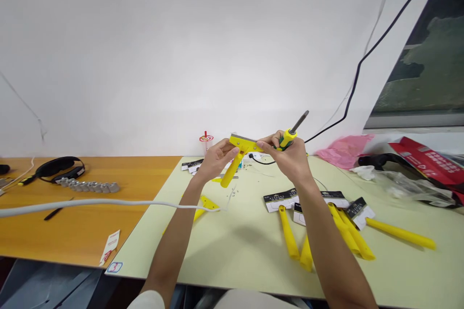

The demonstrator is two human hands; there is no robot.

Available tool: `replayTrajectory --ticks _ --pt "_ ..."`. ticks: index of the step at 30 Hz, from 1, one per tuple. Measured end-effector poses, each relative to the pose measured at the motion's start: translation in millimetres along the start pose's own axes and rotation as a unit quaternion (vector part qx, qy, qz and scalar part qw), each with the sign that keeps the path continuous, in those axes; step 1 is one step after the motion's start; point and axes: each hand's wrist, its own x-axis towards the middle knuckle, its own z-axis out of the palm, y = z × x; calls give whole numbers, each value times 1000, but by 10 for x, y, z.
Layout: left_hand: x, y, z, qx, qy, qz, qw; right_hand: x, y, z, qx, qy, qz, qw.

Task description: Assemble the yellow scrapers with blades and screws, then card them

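Note:
Raised above the pale table, a yellow scraper [232, 169] with a metal blade along its top edge hangs between both hands, its handle slanting down. My left hand [216, 158] pinches the left end of its head. On the right end, the thumb and fingers of my right hand [292, 157] are closed. That same hand also grips a yellow-and-green screwdriver [288, 139], its shaft pointing up and right. Below lie a yellow scraper part [208, 203], partly behind my left arm, and small scattered screws or bits [234, 193].
Several yellow scraper handles [288, 234] with black-and-white cards [281, 199] lie at the right. A lidded cup [206, 140] stands against the wall. A white cable [108, 202] crosses the left foreground. Metal sockets [90, 186] and a headset [60, 168] rest on the orange table.

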Motion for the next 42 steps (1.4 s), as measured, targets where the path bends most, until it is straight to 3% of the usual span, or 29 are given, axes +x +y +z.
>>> replayTrajectory --ticks 2,4,6,8,13,18,23,29,35,42 --pt "59 -222 -253 51 15 -12 998 6 -11 -22 5 34 -17 999" --pt "78 -518 -581 129 94 -51 986 19 -30 -60 22 75 -31 996" --pt "18 -841 -926 277 187 -149 931 38 -54 -116 39 120 -47 991" --pt "-130 -1144 -1226 335 222 -220 889 59 -73 -184 51 158 -69 984" --pt "-587 -1680 -1640 405 232 -328 821 99 -64 -321 60 206 -100 972" --pt "-704 -1946 -1795 436 217 -359 796 131 -1 -345 61 205 -97 972" --pt "-686 -2043 -1896 440 211 -368 792 145 30 -316 61 190 -87 976" --pt "-747 -1985 -1941 411 224 -358 808 144 39 -274 51 185 -82 978" --pt "-631 -1791 -1862 396 279 -318 815 147 65 -274 46 184 -79 979" --pt "-329 -1418 -1708 414 279 -250 830 174 92 -300 46 195 -92 975"
